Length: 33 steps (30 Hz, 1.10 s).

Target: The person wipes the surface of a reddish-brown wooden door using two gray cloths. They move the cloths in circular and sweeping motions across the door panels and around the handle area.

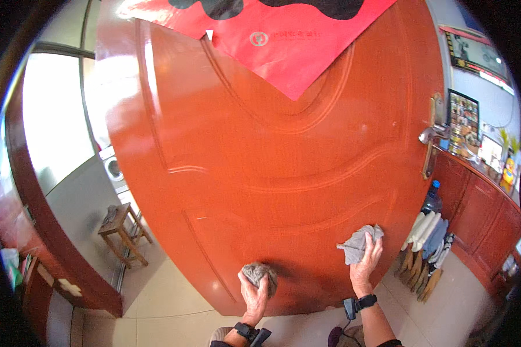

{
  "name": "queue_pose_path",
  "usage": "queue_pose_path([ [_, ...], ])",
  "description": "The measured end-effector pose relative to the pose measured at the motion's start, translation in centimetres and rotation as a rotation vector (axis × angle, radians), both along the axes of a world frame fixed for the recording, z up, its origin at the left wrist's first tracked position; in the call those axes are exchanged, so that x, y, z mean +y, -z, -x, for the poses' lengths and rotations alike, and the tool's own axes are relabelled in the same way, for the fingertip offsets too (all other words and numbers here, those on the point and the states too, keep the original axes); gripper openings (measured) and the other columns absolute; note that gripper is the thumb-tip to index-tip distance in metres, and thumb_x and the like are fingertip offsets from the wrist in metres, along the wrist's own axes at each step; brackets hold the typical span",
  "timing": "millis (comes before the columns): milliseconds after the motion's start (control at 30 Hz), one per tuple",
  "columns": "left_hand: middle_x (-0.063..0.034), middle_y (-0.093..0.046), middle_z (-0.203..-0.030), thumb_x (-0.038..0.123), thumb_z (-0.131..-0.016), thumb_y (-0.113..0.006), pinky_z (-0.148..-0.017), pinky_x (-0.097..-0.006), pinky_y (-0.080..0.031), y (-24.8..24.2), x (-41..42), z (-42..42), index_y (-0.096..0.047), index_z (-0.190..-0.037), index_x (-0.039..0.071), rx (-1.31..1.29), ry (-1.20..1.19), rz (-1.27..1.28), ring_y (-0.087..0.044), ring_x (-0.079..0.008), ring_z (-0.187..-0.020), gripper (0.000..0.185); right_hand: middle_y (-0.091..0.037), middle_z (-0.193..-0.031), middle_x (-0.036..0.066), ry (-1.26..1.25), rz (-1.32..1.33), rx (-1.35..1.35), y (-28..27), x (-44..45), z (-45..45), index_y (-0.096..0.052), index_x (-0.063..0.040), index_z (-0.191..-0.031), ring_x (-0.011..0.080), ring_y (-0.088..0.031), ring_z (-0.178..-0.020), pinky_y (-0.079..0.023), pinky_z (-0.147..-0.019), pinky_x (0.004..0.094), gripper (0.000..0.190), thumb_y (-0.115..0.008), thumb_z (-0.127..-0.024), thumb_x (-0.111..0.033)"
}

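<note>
A reddish-brown wooden door (pixel 260 152) with moulded panels fills the middle of the view. My left hand (pixel 255 295) grips a crumpled grey-brown cloth (pixel 259 274) close to the lower part of the door. Further right and a little higher, my right hand (pixel 365 262) holds a light grey cloth (pixel 359 244) against or just off the door; I cannot tell whether it touches. Both wrists carry a black strap with a small device. Across the door's top hangs a red paper sheet (pixel 295 60) with black shapes, its corner pointing down.
A metal door handle (pixel 432 133) juts out at the door's right edge. Beyond it stand a red-brown cabinet (pixel 473 204), a blue-capped bottle (pixel 433 197) and hanging cloths (pixel 430 232). At the left are a wooden stool (pixel 120 225), a washing machine (pixel 113 167) and a door frame (pixel 56 208).
</note>
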<state>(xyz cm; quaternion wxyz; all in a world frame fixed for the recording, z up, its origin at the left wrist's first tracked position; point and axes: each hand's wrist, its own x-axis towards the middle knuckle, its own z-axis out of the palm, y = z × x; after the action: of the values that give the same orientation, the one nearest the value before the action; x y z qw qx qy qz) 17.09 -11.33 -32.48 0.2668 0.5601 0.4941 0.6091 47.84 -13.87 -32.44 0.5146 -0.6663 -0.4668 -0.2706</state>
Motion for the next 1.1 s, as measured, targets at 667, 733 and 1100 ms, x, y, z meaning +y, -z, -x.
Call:
queue_pose_path([
  [667, -0.008, -0.053, -0.144, 0.011, -0.072, -0.074, -0.114, -0.0542, -0.033, -16.0, 8.2, 7.0, -0.069, -0.119, 0.024, 0.934, -0.252, -0.981, -0.048, -0.0324, -0.135, 0.049, -0.041, -0.148, 0.027, -0.037, -0.064, 0.041, -1.4, -0.3, 0.9, -0.049, -0.011, -0.146, 0.0478, -0.039, -0.138, -0.033, -0.113, 0.0565, 0.07, -0.067, -0.08, 0.001],
  [733, -0.0104, -0.053, -0.143, 0.008, -0.069, -0.076, -0.113, -0.0566, -0.033, -17.7, 9.0, 9.9, -0.068, -0.114, 0.021, 0.977, -0.276, -0.945, -0.048, -0.0347, -0.135, 0.048, -0.041, -0.147, 0.027, -0.035, -0.065, 0.068, -1.4, -0.3, 0.9, -0.049, -0.01, -0.146, 0.0476, -0.039, -0.138, -0.032, -0.113, 0.0565, 0.07, -0.066, -0.079, 0.002],
  [1100, -0.0228, -0.046, -0.144, -0.006, -0.073, -0.065, -0.113, -0.0551, -0.036, -9.7, 8.5, 10.2, -0.062, -0.121, 0.013, 0.631, -0.378, -0.8, -0.042, -0.0471, -0.135, 0.051, -0.04, -0.15, 0.027, -0.029, -0.11, 0.028, -0.8, 0.3, 0.4, -0.047, -0.011, -0.148, 0.046, -0.038, -0.14, -0.034, -0.114, 0.055, 0.066, -0.072, -0.087, -0.012],
])
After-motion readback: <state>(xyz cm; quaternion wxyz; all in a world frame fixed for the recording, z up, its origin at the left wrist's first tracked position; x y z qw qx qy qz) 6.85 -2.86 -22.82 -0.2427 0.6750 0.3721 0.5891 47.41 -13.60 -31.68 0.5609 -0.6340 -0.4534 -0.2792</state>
